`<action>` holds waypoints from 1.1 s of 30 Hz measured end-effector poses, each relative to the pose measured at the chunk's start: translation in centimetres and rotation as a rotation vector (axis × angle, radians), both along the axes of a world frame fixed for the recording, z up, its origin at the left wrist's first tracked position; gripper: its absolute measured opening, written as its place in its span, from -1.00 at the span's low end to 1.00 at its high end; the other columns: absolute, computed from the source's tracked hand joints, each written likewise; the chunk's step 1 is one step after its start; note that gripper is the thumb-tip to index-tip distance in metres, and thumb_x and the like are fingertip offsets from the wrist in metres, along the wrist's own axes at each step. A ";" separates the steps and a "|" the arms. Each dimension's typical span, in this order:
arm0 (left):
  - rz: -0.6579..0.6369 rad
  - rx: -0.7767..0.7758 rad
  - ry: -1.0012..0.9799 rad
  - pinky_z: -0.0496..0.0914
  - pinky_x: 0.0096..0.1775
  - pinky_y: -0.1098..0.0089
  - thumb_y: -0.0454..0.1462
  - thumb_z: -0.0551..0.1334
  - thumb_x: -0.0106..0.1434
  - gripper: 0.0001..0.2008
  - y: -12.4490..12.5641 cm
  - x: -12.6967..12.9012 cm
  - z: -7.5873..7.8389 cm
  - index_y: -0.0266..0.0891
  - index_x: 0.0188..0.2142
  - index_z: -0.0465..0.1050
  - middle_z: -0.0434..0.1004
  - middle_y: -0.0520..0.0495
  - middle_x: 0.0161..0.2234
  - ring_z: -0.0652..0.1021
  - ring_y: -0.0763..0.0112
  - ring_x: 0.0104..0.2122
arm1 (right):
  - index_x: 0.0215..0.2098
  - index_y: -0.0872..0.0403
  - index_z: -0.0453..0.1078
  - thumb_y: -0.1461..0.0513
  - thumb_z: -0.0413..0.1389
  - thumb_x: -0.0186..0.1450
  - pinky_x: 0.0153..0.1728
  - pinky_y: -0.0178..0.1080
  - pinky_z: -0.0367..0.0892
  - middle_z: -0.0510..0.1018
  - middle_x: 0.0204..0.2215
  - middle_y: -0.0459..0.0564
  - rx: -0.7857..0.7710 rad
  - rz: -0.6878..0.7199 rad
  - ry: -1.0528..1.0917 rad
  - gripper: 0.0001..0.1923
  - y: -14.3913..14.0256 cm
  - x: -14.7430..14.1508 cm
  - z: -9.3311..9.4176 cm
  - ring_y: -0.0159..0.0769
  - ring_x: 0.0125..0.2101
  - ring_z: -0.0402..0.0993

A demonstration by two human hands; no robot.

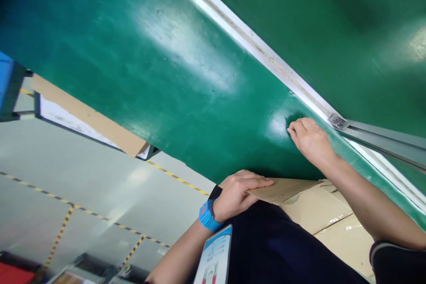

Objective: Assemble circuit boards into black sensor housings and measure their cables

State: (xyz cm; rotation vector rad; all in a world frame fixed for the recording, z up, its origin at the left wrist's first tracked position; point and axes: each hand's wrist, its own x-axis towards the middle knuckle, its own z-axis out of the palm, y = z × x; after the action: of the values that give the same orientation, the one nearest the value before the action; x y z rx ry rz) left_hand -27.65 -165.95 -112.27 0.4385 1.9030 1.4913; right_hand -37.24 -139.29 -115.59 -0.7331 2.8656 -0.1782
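Observation:
My left hand (238, 191), with a blue watch (208, 215) on the wrist, grips the edge of a brown cardboard flap (286, 190) close to my body. Its fingers lie along the flap's upper side, and part of the hand is out of sight below. Farther right, my right hand (311, 142) is over the green tabletop (199, 111), fingers curled into a pinch. A small dark speck shows by these fingertips, too little to name. Taped cardboard (342, 235) lies below my right forearm.
A pale metal rail (253, 44) crosses the green surface, joined by a metal bar (386, 140) at right. Beyond the table's left edge are a cardboard-edged tray (89, 117) and striped floor tape (179, 182). A badge card (214, 257) hangs at my front.

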 end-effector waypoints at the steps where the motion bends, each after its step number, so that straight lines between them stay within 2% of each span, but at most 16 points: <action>1: 0.000 0.000 0.002 0.42 -0.01 0.37 -0.29 0.20 0.39 -0.68 0.0 0.1 0.0 -0.04 0.10 0.50 0.66 0.01 -0.02 0.62 0.37 -0.05 | -0.30 0.13 0.41 0.24 -0.07 0.47 -0.34 -0.18 0.30 0.45 -0.37 0.10 0.075 0.017 0.010 -0.73 -0.2 -0.1 0.0 -0.17 -0.29 0.38; 3: -0.001 -0.002 0.002 0.42 0.00 0.37 -0.29 0.20 0.39 -0.68 0.0 0.2 0.1 -0.03 0.10 0.50 0.65 0.01 -0.01 0.62 0.37 -0.04 | -0.32 0.14 0.39 0.25 -0.11 0.47 -0.42 -0.18 0.24 0.43 -0.39 0.12 0.134 0.003 0.023 -0.70 -0.4 -0.3 0.0 -0.15 -0.32 0.35; 5: 0.000 0.000 -0.001 0.41 0.00 0.37 -0.30 0.20 0.38 -0.68 -0.1 0.3 0.1 -0.03 0.10 0.50 0.65 0.02 -0.01 0.62 0.37 -0.04 | -0.28 0.14 0.39 0.24 -0.11 0.48 -0.40 -0.19 0.25 0.44 -0.35 0.12 0.090 -0.042 0.025 -0.72 -0.1 -0.4 -0.2 -0.17 -0.29 0.37; 8: 0.006 0.001 -0.004 0.40 0.01 0.39 -0.30 0.21 0.38 -0.66 -0.1 0.4 0.2 -0.02 0.11 0.50 0.65 0.04 0.00 0.61 0.38 -0.03 | -0.14 0.15 0.38 0.15 0.00 0.48 -0.18 -0.23 0.34 0.49 -0.23 0.09 -0.078 -0.072 0.017 -0.78 0.5 -0.2 -0.3 -0.22 -0.18 0.41; 10: 0.005 -0.004 -0.011 0.39 0.01 0.39 -0.31 0.22 0.36 -0.64 -0.1 0.4 0.3 0.00 0.11 0.49 0.65 0.06 0.01 0.61 0.38 -0.03 | -0.10 0.14 0.37 0.12 0.07 0.45 -0.10 -0.24 0.33 0.50 -0.21 0.07 -0.126 -0.070 0.011 -0.76 0.7 0.1 -0.1 -0.23 -0.15 0.41; 15: 0.016 -0.014 -0.032 0.39 -0.03 0.40 -0.34 0.23 0.32 -0.63 0.0 0.3 1.0 0.03 0.09 0.52 0.65 0.09 -0.02 0.62 0.38 -0.08 | -0.25 0.09 0.37 0.27 -0.02 0.46 -0.30 -0.21 0.25 0.44 -0.33 0.04 0.119 0.004 0.035 -0.84 -0.1 0.9 0.7 -0.20 -0.25 0.37; 18: 0.040 -0.033 -0.030 0.40 -0.07 0.39 -0.26 0.24 0.34 -0.69 0.2 0.3 1.5 0.02 0.04 0.56 0.67 0.07 -0.06 0.63 0.34 -0.11 | -0.33 0.10 0.34 0.36 -0.03 0.41 -0.40 -0.21 0.18 0.40 -0.38 0.05 0.167 0.020 0.105 -0.82 -0.8 1.1 0.5 -0.19 -0.34 0.33; 22: 0.044 -0.053 -0.030 0.41 -0.09 0.39 -0.12 0.22 0.39 -0.73 0.4 0.2 1.7 0.00 0.02 0.59 0.69 0.02 -0.11 0.63 0.32 -0.13 | -0.43 0.07 0.29 0.39 -0.02 0.38 -0.46 -0.21 0.14 0.36 -0.48 0.02 0.088 0.014 0.217 -0.76 -0.7 0.0 -0.2 -0.22 -0.43 0.29; 26: 0.039 -0.064 -0.033 0.42 -0.09 0.39 -0.09 0.21 0.40 -0.71 0.4 0.2 1.8 -0.03 0.03 0.59 0.68 -0.02 -0.11 0.63 0.30 -0.13 | -0.42 0.08 0.30 0.35 -0.12 0.42 -0.48 -0.19 0.13 0.37 -0.50 0.05 0.005 -0.128 0.246 -0.72 1.3 -1.8 -0.1 -0.22 -0.47 0.28; 29: 0.039 -0.058 -0.057 0.42 -0.07 0.39 -0.09 0.21 0.40 -0.70 0.4 0.2 1.9 -0.08 0.02 0.60 0.67 -0.05 -0.10 0.62 0.30 -0.12 | -0.26 0.12 0.36 0.26 -0.14 0.48 -0.37 -0.19 0.27 0.46 -0.39 0.09 -0.072 -0.227 0.209 -0.73 2.8 -2.1 0.1 -0.23 -0.39 0.39; 33: 0.041 -0.039 -0.073 0.41 -0.06 0.40 -0.09 0.20 0.42 -0.70 0.4 0.1 1.9 -0.09 0.02 0.59 0.67 -0.05 -0.09 0.61 0.32 -0.12 | -0.11 0.04 0.42 0.08 0.04 0.45 -0.14 -0.24 0.40 0.55 -0.22 0.02 -0.213 -0.159 0.077 -0.77 2.7 -0.6 -0.6 -0.27 -0.20 0.49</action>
State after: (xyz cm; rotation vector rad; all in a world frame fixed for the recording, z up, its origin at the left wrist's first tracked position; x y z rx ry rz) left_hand -27.51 -165.58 -110.37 0.3245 1.8904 1.4737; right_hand -37.83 -136.63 -116.20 -0.5571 3.0104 -0.4941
